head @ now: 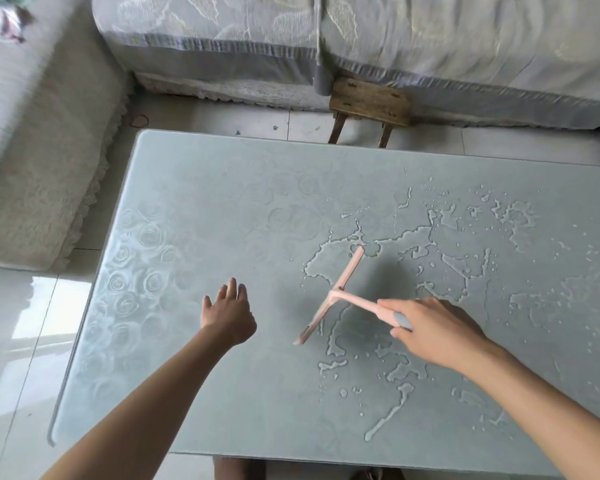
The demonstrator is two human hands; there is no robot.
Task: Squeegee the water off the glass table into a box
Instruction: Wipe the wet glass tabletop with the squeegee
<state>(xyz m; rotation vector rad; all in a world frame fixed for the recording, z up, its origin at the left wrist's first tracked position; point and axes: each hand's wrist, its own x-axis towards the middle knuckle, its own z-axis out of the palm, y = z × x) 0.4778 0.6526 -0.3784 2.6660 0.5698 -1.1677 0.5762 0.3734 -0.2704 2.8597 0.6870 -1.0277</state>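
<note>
Pink plastic squeegee point(340, 296), probably light and stiff with a pliant blade edge, blade down mid-worktop point(205, 202) at the left margin of the spilled water point(413, 247); best held by the handle end, where the right hand point(433, 327) grips it; left hand point(227, 313) spread, empty.

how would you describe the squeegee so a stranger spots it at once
Start at the pale green glass table. Among the spilled water right of centre, the right hand holds a pink T-shaped plastic squeegee. Nothing else on the glass is pink.
</note>
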